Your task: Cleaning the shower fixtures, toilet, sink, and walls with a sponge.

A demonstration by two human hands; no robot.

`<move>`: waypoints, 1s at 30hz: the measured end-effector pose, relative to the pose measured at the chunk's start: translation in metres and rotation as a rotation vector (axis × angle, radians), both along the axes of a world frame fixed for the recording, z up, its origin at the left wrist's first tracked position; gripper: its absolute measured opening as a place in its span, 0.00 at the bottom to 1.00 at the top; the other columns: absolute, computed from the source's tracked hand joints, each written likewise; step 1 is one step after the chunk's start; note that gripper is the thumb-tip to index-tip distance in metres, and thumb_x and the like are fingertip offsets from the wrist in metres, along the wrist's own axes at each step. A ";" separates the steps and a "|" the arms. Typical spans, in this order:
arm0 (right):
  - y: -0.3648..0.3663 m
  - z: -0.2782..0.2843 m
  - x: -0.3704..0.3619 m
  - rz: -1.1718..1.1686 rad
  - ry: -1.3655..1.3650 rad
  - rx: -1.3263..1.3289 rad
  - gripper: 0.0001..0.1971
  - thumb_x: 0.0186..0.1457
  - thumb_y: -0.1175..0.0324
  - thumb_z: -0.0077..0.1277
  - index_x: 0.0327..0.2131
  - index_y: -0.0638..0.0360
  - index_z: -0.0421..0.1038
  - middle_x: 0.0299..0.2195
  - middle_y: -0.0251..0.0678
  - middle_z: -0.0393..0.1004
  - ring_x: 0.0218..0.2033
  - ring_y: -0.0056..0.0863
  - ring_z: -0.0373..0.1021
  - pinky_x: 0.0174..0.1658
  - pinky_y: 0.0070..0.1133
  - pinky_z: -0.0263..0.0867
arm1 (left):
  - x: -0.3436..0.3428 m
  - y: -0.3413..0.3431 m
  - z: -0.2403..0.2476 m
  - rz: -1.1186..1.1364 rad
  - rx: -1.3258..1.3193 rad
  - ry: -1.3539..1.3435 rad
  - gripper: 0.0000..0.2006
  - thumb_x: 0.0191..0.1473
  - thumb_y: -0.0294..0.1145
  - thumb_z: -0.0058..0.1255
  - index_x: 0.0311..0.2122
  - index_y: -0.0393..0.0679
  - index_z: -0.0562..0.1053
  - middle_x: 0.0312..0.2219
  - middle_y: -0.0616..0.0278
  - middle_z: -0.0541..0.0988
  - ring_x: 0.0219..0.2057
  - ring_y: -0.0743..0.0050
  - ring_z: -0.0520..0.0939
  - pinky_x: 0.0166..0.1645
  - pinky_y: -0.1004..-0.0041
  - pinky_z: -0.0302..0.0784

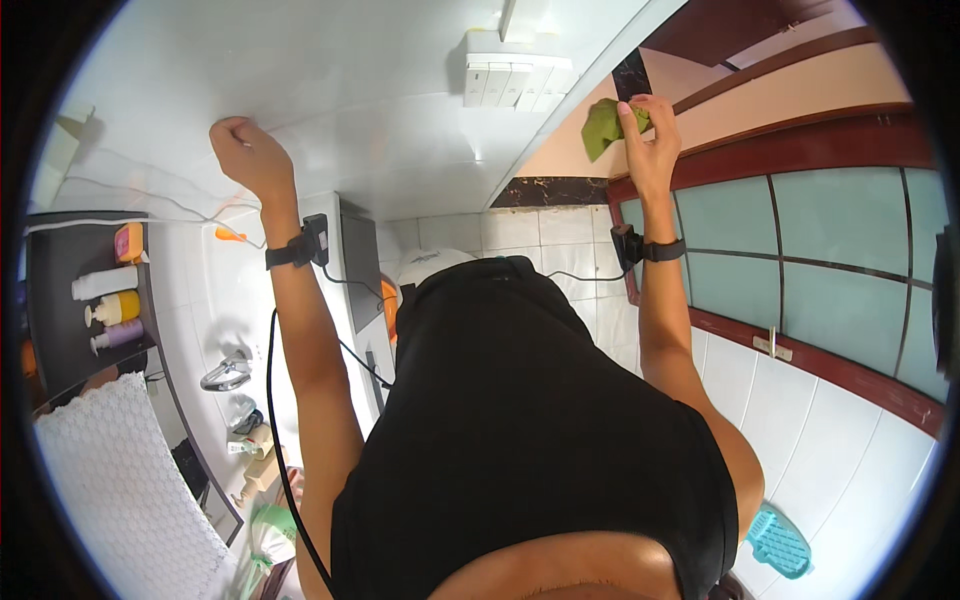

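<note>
My right hand (655, 145) is raised at the upper right, its fingers and thumb pinched on a green cloth (603, 128). The crumpled cloth hangs out to the left of the fingers, beside the corner of the white wall and a dark red door frame (760, 165). At the upper left, my left hand (252, 158) is curled into a loose fist close to the glossy white wall (340, 70). Nothing shows sticking out of it; whether its knuckles touch the wall, I cannot tell.
A white switch panel (515, 78) sits on the wall between my hands. To the left are a dark shelf (75, 340) with several bottles, a chrome faucet (228, 372) and a white lace cloth (125, 490). A frosted-glass door (840, 230) stands right. Cables run from both wrist straps.
</note>
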State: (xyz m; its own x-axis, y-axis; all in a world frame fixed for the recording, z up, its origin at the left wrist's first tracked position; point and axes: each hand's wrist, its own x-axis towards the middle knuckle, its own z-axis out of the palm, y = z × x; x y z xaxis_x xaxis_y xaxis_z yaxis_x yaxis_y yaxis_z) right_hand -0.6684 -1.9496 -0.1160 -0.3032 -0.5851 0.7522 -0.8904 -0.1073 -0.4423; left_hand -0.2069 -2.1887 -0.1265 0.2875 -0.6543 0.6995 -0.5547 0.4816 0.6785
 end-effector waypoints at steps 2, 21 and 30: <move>-0.006 0.008 0.001 0.049 0.055 -0.046 0.10 0.64 0.67 0.63 0.34 0.63 0.77 0.29 0.42 0.80 0.29 0.36 0.75 0.38 0.25 0.71 | 0.002 0.003 0.000 -0.011 0.015 -0.026 0.05 0.63 0.23 0.42 0.36 0.40 0.72 0.33 0.59 0.76 0.34 0.63 0.75 0.42 0.66 0.73; -0.056 -0.021 -0.014 0.707 -1.838 -0.085 0.17 0.70 0.50 0.55 0.46 0.53 0.78 0.36 0.29 0.77 0.23 0.12 0.65 0.23 0.11 0.62 | 0.005 -0.005 -0.002 0.010 -0.034 -0.003 0.05 0.63 0.23 0.44 0.37 0.40 0.73 0.33 0.58 0.77 0.33 0.63 0.76 0.40 0.67 0.72; -0.105 -0.026 0.031 0.452 -1.291 -0.249 0.21 0.73 0.56 0.47 0.58 0.62 0.68 0.49 0.34 0.75 0.43 0.22 0.72 0.44 0.23 0.75 | -0.001 -0.001 -0.002 0.044 -0.008 0.013 0.06 0.63 0.21 0.41 0.35 0.39 0.72 0.33 0.58 0.77 0.33 0.62 0.77 0.39 0.67 0.72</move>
State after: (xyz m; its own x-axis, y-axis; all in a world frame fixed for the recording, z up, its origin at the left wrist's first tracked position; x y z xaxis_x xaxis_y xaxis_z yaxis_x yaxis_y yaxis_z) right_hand -0.6378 -2.0545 -0.1416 -0.6780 -0.7111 0.1862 0.2614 -0.4700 -0.8431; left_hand -0.2077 -2.1895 -0.1284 0.3250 -0.6352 0.7006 -0.5664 0.4625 0.6821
